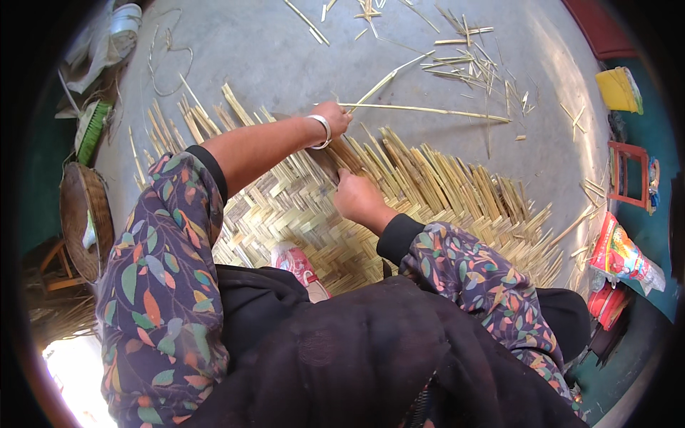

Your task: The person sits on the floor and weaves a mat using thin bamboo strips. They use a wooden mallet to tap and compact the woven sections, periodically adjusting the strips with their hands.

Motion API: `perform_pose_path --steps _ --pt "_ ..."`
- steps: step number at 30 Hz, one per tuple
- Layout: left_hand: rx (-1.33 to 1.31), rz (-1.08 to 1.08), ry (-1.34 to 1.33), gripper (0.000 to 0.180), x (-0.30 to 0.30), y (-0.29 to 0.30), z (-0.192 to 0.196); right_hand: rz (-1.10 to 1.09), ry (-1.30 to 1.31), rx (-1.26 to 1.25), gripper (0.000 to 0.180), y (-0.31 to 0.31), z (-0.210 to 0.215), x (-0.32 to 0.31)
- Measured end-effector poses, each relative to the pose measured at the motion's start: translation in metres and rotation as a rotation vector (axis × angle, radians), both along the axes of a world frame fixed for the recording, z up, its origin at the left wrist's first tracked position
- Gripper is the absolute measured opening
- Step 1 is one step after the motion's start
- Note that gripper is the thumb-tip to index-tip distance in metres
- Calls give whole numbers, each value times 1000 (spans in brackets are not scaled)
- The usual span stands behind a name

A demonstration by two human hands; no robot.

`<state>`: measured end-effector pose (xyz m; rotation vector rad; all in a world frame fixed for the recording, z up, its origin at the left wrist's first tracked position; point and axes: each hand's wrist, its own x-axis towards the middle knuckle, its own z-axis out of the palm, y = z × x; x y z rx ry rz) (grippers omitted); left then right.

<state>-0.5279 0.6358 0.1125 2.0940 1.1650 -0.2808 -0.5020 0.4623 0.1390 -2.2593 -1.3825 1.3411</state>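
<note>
Left hand (332,118) closed on long bamboo strip (428,110) at far edge of woven bamboo mat (300,207), mid-floor (271,57). Right hand (357,196) pressed on mat, fingers curled; grip cannot be told.

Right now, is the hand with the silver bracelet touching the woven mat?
Touching. The head view shows the left hand, wearing the bracelet, pressed onto the loose strips at the bamboo mat's unfinished edge, with no gap visible.
</note>
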Motion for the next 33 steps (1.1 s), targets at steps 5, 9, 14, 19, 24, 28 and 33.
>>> perform_pose_path --steps 5,9,14,19,24,28,33 --pt "130 -60 3 42 34 74 50 -35 59 100 30 0 -14 8" --pt "378 -81 -154 69 46 166 88 -19 25 137 31 -3 -9 3" --pt "547 -244 -19 60 -24 176 82 105 -39 199 32 -17 22 18" --pt "175 -535 581 45 -113 119 46 370 -208 216 35 -6 51 15" --pt "352 -624 632 56 -149 121 46 572 -325 332 31 25 60 3" --pt "512 -740 582 67 -143 139 54 595 -385 473 29 60 53 -6" --pt "460 -700 708 66 -141 149 59 556 -406 387 30 100 42 -18"
